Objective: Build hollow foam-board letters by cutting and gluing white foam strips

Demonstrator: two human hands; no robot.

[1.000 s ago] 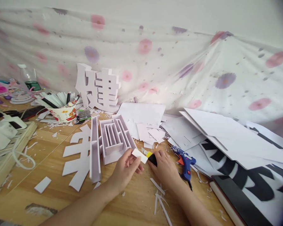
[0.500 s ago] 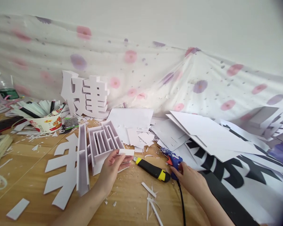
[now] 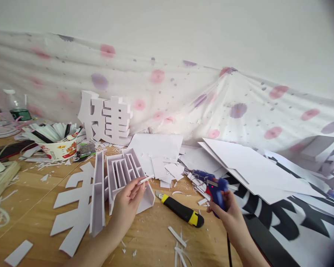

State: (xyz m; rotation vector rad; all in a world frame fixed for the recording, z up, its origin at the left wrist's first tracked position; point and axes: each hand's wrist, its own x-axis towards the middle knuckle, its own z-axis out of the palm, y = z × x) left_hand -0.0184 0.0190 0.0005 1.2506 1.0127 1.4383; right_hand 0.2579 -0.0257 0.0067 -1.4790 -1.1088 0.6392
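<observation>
Between thumb and fingers, my left hand (image 3: 129, 202) pinches a small white strip (image 3: 145, 180), seen nearly edge-on. It is over the near right part of a white foam-board character with raised walls (image 3: 119, 174). My right hand (image 3: 227, 207) is wrapped round the handle of a blue glue gun (image 3: 215, 187), whose nozzle points left and away from me; a black cord hangs below. On the wood between my hands lies a black and yellow utility knife (image 3: 182, 210), its blade toward the left hand. A flat white cut-out (image 3: 78, 207) lies left of the walled piece.
A finished white character (image 3: 105, 118) stands at the back. At the left are a paper bowl of strips (image 3: 58, 149) and a bottle (image 3: 19, 109). White sheets (image 3: 256, 168) and black-printed paper (image 3: 289, 218) cover the right. Offcuts (image 3: 177, 237) lie near the front.
My right hand has lifted the glue gun off the table and moved slightly right. The strip in my left hand has turned from its flat face to its edge. The view has tilted up a little.
</observation>
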